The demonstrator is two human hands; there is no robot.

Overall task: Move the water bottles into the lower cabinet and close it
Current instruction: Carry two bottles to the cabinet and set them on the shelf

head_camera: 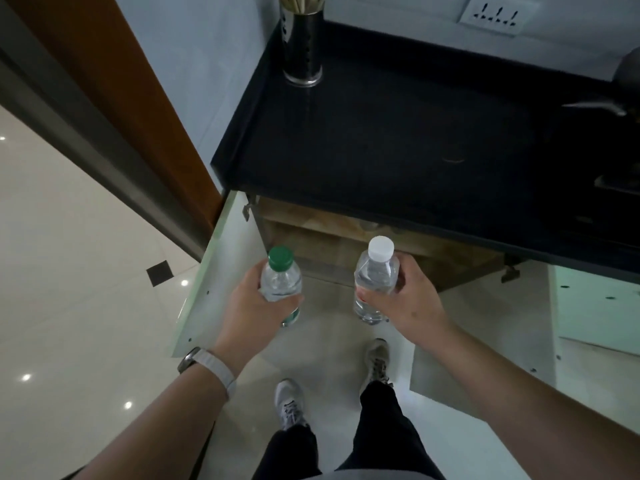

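Aloft, water bottles in both hands

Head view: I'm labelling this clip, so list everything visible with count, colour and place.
green-capped bottle: 1, clear, in left hand
white-capped bottle: 1, clear, in right hand
lower cabinet: 1, wooden inside, open, under countertop
cabinet door: 1, white, swung open at left
countertop: 1, black, above cabinet
utensil holder: 1, metal, countertop's back left
wall socket: 1, white, upper right
wristband: 1, pale, left wrist
shoes: 2, grey, bottom centre
hands: 2, bare, each gripping a bottle
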